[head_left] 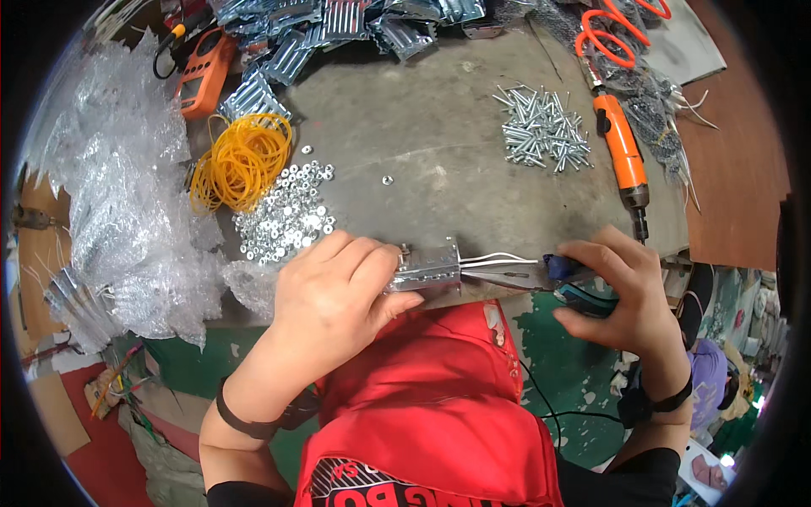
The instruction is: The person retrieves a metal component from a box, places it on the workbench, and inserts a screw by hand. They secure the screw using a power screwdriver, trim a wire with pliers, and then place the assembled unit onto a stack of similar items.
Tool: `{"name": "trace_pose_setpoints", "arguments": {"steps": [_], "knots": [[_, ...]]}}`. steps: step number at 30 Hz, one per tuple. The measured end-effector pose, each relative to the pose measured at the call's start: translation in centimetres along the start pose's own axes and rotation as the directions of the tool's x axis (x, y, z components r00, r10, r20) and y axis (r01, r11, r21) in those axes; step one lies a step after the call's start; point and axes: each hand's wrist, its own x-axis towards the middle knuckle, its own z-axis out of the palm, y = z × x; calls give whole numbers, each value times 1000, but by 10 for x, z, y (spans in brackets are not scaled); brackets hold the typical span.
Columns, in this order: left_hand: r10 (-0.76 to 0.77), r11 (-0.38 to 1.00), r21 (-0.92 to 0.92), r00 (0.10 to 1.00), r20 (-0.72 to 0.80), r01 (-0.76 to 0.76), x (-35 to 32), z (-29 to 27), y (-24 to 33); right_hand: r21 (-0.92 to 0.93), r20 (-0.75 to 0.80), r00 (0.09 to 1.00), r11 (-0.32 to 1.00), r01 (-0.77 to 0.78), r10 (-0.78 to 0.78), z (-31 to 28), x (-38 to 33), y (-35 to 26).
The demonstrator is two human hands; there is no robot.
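My left hand (338, 283) is closed around one end of a small silvery metal housing (429, 265) at the table's near edge. White wires (503, 258) run out of its right end toward my right hand (621, 287). That hand is curled around what look like pliers with dark blue and teal handles (589, 297). The tool's jaws are hard to make out among the wires. Just beyond my left hand lies a heap of small metal nuts (283, 211), with a single nut (388, 180) apart from it.
Yellow rubber bands (245, 160), an orange meter (205, 74) and bubble wrap (127, 194) lie at left. Silvery metal parts (342, 19) pile up at the back. Loose screws (545, 127) sit right of centre. Beside them rests an orange power screwdriver (621, 144) on a coiled red hose (608, 38).
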Motion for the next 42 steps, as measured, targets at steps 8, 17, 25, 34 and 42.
{"name": "trace_pose_setpoints", "arguments": {"steps": [8,17,25,34,42], "knots": [[-43,997,-63,997,-62,39,1,6,2,99,59,996,993,56,-62,15,29,-1],[-157,984,-101,982,-105,146,2,8,6,108,-14,999,993,-41,43,31,19,-13],[-140,990,-38,980,-143,135,-3,10,11,283,-120,972,946,-161,201,50,0,-21],[-88,994,53,993,-84,93,-7,8,14,141,-27,986,977,-157,162,17,-30,-6],[-68,996,59,997,-32,70,-1,6,12,58,-81,994,996,-71,75,35,-8,6]]}}
